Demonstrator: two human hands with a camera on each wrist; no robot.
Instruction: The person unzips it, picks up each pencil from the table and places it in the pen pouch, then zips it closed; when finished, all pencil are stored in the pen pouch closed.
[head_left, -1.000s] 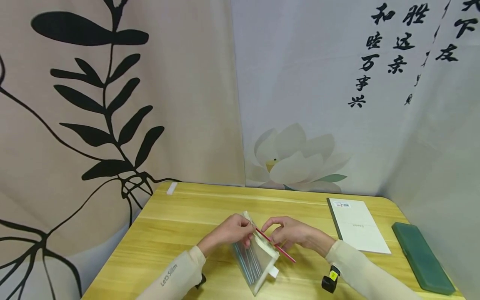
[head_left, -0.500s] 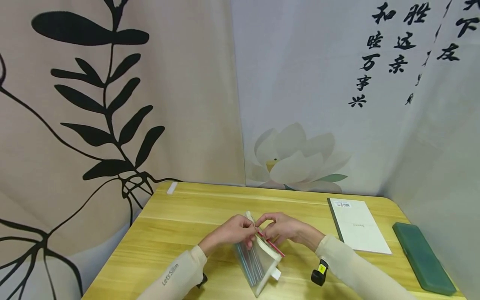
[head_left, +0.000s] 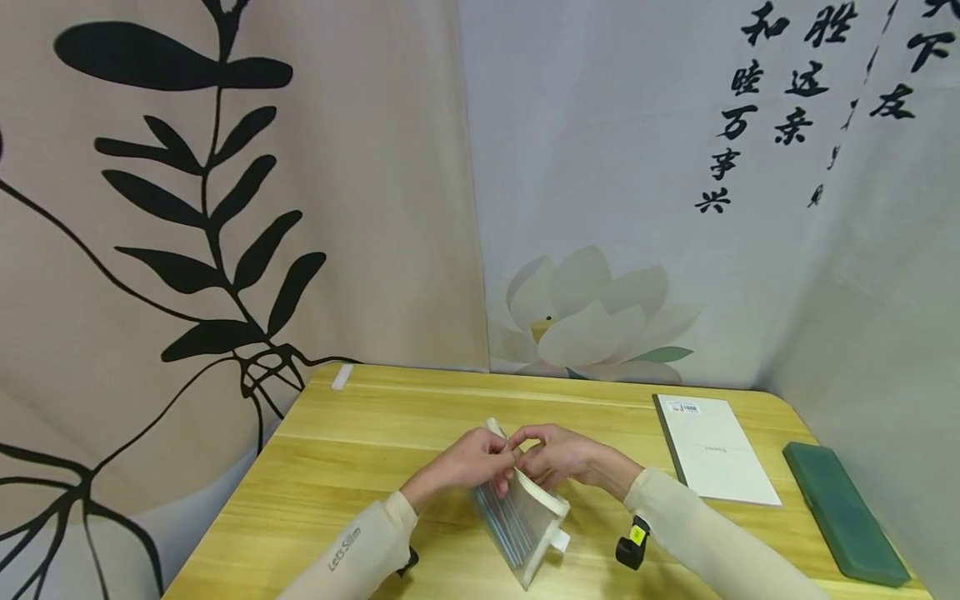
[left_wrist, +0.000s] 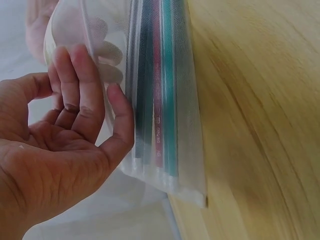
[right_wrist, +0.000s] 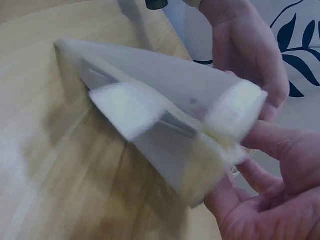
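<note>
A translucent mesh pencil case (head_left: 517, 533) stands tilted over the table between both hands, its pale rim parted. Several pencils lie inside, among them a red pencil (left_wrist: 158, 100) and a green pencil (left_wrist: 169, 100), seen through the mesh. My left hand (head_left: 471, 457) pinches the far part of the rim, fingers curled. Right beside it, my right hand (head_left: 561, 454) has thumb and fingers bent around the rim. In the right wrist view the case's end shows a white tab (right_wrist: 127, 107), blurred, with the right hand's fingers at the opening. The red pencil is hidden in the head view.
A white notebook (head_left: 716, 450) with a dark spine lies at the back right of the wooden table (head_left: 360, 467). Beside it, near the right edge, is a dark green case (head_left: 846, 515). A small white strip (head_left: 342, 377) sits at the far left corner.
The red pencil, earlier sticking out under the right hand, has slid into the pencil case. My right hand has moved left, up against the left hand; the left has barely moved.
</note>
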